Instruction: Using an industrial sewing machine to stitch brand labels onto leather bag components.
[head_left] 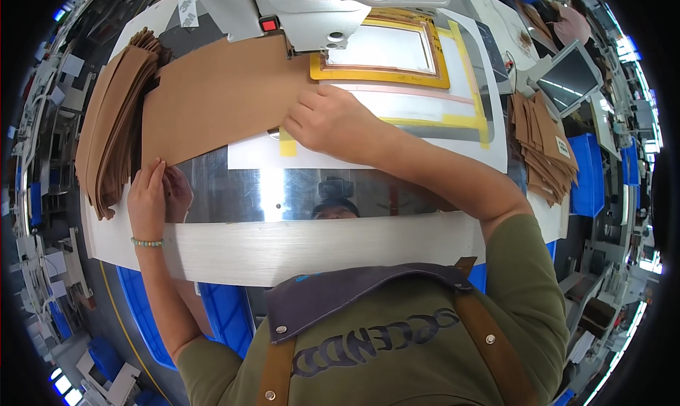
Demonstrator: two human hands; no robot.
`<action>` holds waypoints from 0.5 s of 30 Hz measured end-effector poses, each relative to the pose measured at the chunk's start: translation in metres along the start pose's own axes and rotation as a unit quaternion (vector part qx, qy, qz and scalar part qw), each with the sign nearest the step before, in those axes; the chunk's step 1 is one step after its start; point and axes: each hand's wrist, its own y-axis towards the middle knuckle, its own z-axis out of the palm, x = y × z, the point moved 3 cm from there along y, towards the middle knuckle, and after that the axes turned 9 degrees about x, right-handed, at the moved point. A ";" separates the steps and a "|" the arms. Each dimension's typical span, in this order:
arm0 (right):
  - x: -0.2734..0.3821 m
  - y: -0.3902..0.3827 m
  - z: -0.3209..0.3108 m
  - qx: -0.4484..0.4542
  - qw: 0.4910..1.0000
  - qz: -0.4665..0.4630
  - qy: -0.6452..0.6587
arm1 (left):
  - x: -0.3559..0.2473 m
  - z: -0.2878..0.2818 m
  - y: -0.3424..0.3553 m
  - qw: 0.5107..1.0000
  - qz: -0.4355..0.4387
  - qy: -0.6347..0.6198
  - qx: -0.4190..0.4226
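Observation:
A flat brown panel [219, 94], leather or cloth, lies across the work surface with its far right corner at the white sewing machine head [312, 13]. My left hand [150, 193] pinches the panel's near left corner. At the panel's near right edge, my right hand [326, 123] has its fingers curled onto the brown material; the fingertips are partly hidden. Just right of the machine head lies a yellow-edged frame [382, 75] with a clear or white middle. A white sheet with yellow tape [397, 121] extends beneath the frame and my right forearm.
A thick stack of brown pieces [113, 123] stands close to the left of the panel. More brown pieces [542, 144] are piled at the right, near a screen [570, 77] and a blue bin [586, 172]. A shiny metal plate [241, 193] is set into the table [319, 247].

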 end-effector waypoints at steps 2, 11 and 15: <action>-0.009 0.000 -0.001 -0.005 1.000 0.021 -0.006 | 0.001 0.007 0.006 1.000 -0.002 -0.003 0.016; -0.060 -0.068 -0.012 0.034 0.995 0.090 -0.022 | -0.058 0.007 0.063 0.990 0.031 -0.129 0.037; -0.079 -0.115 -0.025 0.053 0.989 0.128 -0.046 | -0.095 0.008 0.097 0.979 0.102 -0.169 0.048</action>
